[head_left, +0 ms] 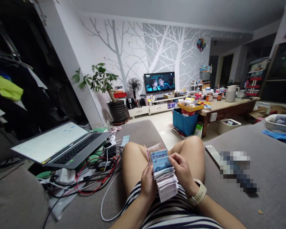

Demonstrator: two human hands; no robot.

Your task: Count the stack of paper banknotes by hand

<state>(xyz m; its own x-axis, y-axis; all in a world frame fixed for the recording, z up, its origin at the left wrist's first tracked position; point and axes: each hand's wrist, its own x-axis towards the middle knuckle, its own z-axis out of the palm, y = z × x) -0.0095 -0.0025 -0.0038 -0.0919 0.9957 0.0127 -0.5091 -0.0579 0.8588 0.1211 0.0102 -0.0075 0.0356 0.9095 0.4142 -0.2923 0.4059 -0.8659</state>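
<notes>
Low in the middle of the frame, between the bare thighs and above striped clothing, a fanned wad of paper slips [166, 183] is held over the lap, probably because that spot gives both hands easy reach and keeps the printed faces turned up. The left hand [148, 182] grips its left edge, thumb along the side and the other fingers mostly hidden behind, which seems to make this hand the support. The right hand [181, 168] has thumb and forefinger closed on the right edge of a blue slip [162, 163] near the top of the wad; so light a pinch suits thin paper, likely letting one piece be parted from its neighbours. Pinkish slips [156, 148] stick out beyond the blue ones at the upper end, while the pale ends spread toward the lap.

At the left of the frame, a laptop [78, 148] sits open and tilted above tangled cables [97, 171], apparently set aside there to leave the lap free. A phone [125, 141] lies just beside the knee, and at the right a remote control [213, 154] rests on the sofa [271, 171], both presumably left within arm's reach.
</notes>
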